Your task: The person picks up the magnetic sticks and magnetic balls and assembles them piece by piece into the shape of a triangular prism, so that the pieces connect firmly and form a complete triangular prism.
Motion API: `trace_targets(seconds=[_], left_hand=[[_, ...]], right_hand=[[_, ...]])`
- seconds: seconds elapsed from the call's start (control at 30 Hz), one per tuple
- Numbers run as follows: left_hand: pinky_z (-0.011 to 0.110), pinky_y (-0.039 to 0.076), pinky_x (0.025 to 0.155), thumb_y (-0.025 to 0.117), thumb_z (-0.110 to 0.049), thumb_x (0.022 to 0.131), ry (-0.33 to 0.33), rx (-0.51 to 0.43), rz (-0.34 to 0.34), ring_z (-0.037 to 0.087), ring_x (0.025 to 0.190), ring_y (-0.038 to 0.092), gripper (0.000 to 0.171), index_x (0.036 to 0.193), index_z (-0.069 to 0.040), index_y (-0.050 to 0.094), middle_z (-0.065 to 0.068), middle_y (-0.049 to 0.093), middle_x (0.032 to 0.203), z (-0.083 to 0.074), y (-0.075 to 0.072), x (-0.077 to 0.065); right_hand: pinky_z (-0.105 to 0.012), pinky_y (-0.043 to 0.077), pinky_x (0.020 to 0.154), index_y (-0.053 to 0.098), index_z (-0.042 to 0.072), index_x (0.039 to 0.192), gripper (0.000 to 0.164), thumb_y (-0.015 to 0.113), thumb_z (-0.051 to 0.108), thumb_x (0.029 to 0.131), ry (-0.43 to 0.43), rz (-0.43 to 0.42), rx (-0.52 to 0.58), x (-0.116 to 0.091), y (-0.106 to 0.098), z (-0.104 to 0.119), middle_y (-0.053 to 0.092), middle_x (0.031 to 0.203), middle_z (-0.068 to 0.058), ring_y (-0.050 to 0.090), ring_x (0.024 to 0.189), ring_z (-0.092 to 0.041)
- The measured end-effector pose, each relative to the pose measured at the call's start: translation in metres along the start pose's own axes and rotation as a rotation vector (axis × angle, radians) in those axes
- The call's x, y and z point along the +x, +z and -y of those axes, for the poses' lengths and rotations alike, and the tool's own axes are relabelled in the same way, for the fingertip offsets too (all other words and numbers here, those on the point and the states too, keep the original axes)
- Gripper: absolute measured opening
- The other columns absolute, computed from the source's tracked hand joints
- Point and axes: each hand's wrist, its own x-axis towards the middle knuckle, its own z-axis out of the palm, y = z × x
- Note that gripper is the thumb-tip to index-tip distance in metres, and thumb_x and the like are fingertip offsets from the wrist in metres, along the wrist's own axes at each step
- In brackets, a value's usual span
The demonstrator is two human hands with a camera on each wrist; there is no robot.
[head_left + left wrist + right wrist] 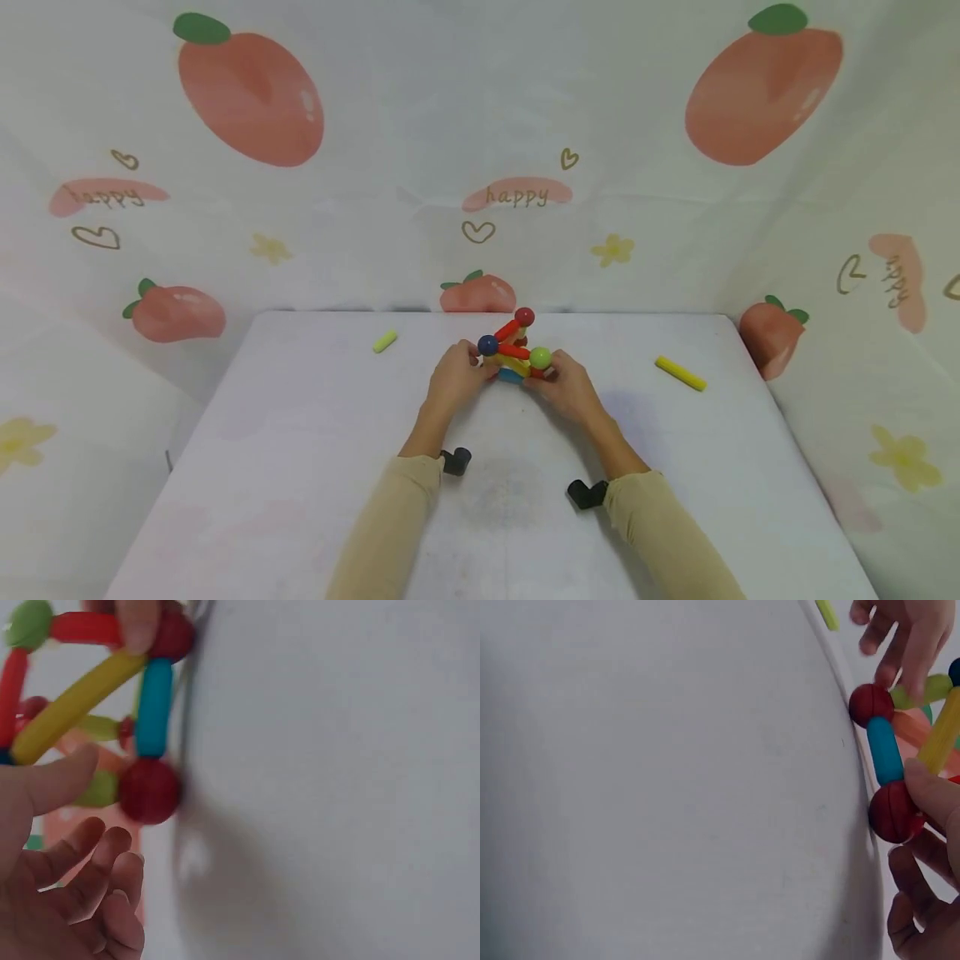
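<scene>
A magnetic ball-and-stick frame (514, 351) stands at the back middle of the table, between the two hands. Its dark blue ball (488, 345), light green ball (540, 358) and a red ball (525, 317) show on top, joined by red sticks. On the left, the left hand (453, 382) holds the frame at a lower light green stick (97, 789), beside a red ball (150, 791). The right hand (572, 390) pinches the other lower red ball (895, 813), its thumb by the yellow diagonal stick (939, 735). A blue stick (886, 750) links both lower balls.
A short light green stick (385, 342) lies at the back left of the white table (300, 467). Farther right is a longer yellow stick (680, 373). Black wrist cameras (455, 461) sit by the sleeves. A strawberry-printed cloth (390, 167) hangs behind the table.
</scene>
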Motion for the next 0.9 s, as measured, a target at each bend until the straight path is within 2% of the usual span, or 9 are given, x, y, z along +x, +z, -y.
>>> trace_targets(seconds=[0.2, 0.3, 0.4, 0.47, 0.57, 0.67, 0.8, 0.9], left_hand=[[0.042, 0.055, 0.082, 0.077, -0.029, 0.091, 0.050, 0.066, -0.049, 0.025, 0.090, 0.060, 0.028, 0.107, -0.007, 0.072, 0.009, 0.066, 0.097, 0.012, 0.005, 0.006], [0.045, 0.056, 0.088, 0.076, -0.026, 0.092, 0.059, 0.070, -0.060, 0.026, 0.096, 0.065, 0.024, 0.107, -0.008, 0.074, 0.008, 0.072, 0.100, 0.014, 0.004, 0.012], [0.047, 0.055, 0.097, 0.074, -0.025, 0.093, 0.068, 0.049, -0.046, 0.028, 0.106, 0.067, 0.024, 0.111, -0.010, 0.075, 0.006, 0.075, 0.107, 0.015, 0.004, 0.020], [0.049, 0.053, 0.102, 0.072, -0.025, 0.094, 0.080, 0.022, -0.031, 0.029, 0.113, 0.067, 0.026, 0.116, -0.010, 0.075, 0.007, 0.075, 0.113, 0.016, 0.005, 0.024], [0.050, 0.049, 0.109, 0.072, -0.024, 0.094, 0.085, -0.011, 0.002, 0.032, 0.124, 0.063, 0.036, 0.127, -0.011, 0.070, 0.010, 0.072, 0.126, 0.017, 0.007, 0.026], [0.049, 0.047, 0.112, 0.074, -0.022, 0.092, 0.074, 0.003, 0.035, 0.032, 0.128, 0.061, 0.047, 0.136, -0.009, 0.063, 0.012, 0.068, 0.133, 0.015, 0.005, 0.019], [0.045, 0.052, 0.105, 0.080, -0.024, 0.087, 0.021, 0.019, 0.118, 0.028, 0.115, 0.063, 0.052, 0.134, -0.009, 0.063, 0.009, 0.069, 0.124, 0.011, 0.001, 0.001], [0.043, 0.055, 0.098, 0.082, -0.031, 0.086, -0.013, -0.003, 0.181, 0.023, 0.106, 0.064, 0.051, 0.130, -0.012, 0.065, 0.005, 0.071, 0.116, 0.008, 0.002, -0.013]], right_hand=[[-0.030, 0.055, 0.081, 0.072, 0.013, 0.107, 0.028, 0.081, 0.030, 0.088, -0.041, 0.144, -0.038, -0.007, -0.004, 0.002, 0.072, 0.099, 0.000, 0.064, 0.091, -0.016], [-0.036, 0.056, 0.082, 0.073, 0.012, 0.115, 0.024, 0.074, 0.023, 0.094, -0.068, 0.117, -0.073, -0.004, -0.014, 0.003, 0.075, 0.106, -0.003, 0.066, 0.094, -0.020], [-0.045, 0.057, 0.093, 0.067, 0.006, 0.129, 0.032, 0.067, 0.015, 0.098, -0.088, 0.059, -0.124, 0.007, -0.017, 0.001, 0.072, 0.122, -0.012, 0.067, 0.105, -0.028], [-0.049, 0.054, 0.101, 0.062, 0.004, 0.134, 0.035, 0.065, 0.013, 0.100, -0.085, 0.065, -0.143, 0.016, -0.014, -0.001, 0.067, 0.131, -0.016, 0.065, 0.115, -0.032], [-0.050, 0.051, 0.107, 0.061, 0.005, 0.130, 0.031, 0.064, 0.014, 0.101, -0.049, 0.093, -0.143, 0.026, -0.010, -0.003, 0.065, 0.133, -0.016, 0.061, 0.122, -0.034], [-0.051, 0.050, 0.108, 0.063, 0.008, 0.120, 0.020, 0.064, 0.014, 0.100, -0.034, 0.083, -0.145, 0.028, -0.007, -0.005, 0.067, 0.126, -0.015, 0.061, 0.121, -0.034], [-0.050, 0.051, 0.103, 0.065, 0.007, 0.111, 0.013, 0.066, 0.012, 0.099, -0.052, 0.032, -0.148, 0.023, -0.008, -0.006, 0.069, 0.119, -0.014, 0.063, 0.117, -0.033], [-0.048, 0.054, 0.094, 0.067, 0.007, 0.106, 0.011, 0.069, 0.013, 0.097, -0.056, -0.003, -0.140, 0.017, -0.008, -0.005, 0.070, 0.116, -0.014, 0.064, 0.106, -0.031]])
